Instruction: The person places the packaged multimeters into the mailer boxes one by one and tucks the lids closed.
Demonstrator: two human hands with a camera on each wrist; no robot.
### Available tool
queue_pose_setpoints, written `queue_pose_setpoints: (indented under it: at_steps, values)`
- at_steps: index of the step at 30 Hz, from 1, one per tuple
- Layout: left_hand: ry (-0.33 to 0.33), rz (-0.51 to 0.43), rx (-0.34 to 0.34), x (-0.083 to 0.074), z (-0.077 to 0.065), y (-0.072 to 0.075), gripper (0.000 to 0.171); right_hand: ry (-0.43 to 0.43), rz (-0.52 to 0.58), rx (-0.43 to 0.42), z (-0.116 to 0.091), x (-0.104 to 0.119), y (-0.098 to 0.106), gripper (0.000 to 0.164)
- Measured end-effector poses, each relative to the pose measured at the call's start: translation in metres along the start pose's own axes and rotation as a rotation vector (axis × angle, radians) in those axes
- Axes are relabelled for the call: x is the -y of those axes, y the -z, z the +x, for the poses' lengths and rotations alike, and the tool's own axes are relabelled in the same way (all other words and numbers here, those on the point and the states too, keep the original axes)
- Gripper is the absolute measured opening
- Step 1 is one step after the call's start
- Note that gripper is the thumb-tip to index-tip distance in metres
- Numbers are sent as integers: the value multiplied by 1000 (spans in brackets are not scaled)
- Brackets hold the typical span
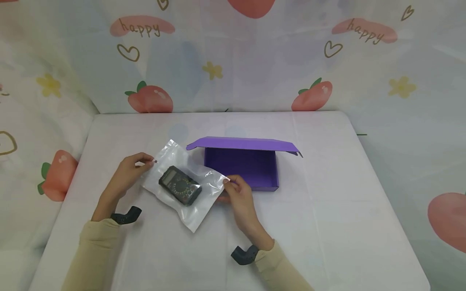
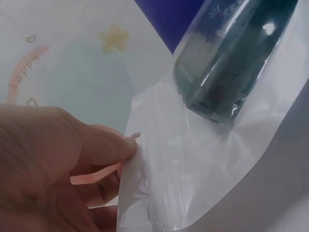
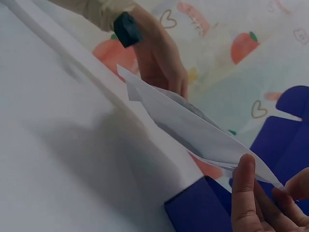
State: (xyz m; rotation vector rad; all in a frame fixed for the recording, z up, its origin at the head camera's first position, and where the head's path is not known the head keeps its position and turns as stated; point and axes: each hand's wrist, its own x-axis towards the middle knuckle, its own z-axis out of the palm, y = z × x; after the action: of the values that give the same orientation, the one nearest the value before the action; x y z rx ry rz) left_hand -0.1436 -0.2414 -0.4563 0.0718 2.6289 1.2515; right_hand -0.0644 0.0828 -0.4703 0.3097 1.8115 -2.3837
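While a pale cloth (image 1: 251,60) printed with peaches, hearts, yellow flowers and the word "happy" hangs along the far and both sides, a white desk (image 1: 346,226) spreads out in front of it. On the desk, right of the bag, a purple box (image 1: 255,165) stands open, its lid (image 1: 244,143) raised along the far side and its inside a darker purple. The plastic bag (image 1: 211,188), glossy and see-through on top, white underneath, is held slanting above the left half of the desk, overlapping the box's near left part. Ridged strips run beside its left edge, and creases catch the light toward its right corner. The left hand (image 1: 127,171) pinches that left edge with thumb and fingers; the right hand (image 1: 240,202) grips the right corner between thumb and fingers. Inside the bag, near its middle, lies a black multimeter (image 1: 180,185), face up and askew: a blocky body with a grey screen (image 1: 170,177) toward the far left and a round dial below it. Smallest, a reddish spot (image 2: 136,135) shows by the left thumb tip.
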Motion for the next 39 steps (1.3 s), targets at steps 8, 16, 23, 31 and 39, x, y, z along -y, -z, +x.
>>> queue_pose_setpoints:
  at_steps: [8, 16, 23, 31, 39]
  values:
    - [91, -102, 41, -10, -15, -18, 36, 11, 2, -99, 3, 10, 21, 14]
    - [156, -208, 40, -24, -23, -38, 36, 51, -9, -147, 10, 18, 44, 12]
    - [168, -333, 34, -32, -29, -57, 35, 85, -6, -164, 13, 26, 62, 19]
    - [178, -434, 8, -41, -31, -82, 32, 124, -79, -197, 15, 38, 84, 33]
    - [147, -515, 12, -53, -26, -105, 30, 168, -172, -284, 12, 45, 97, 43]
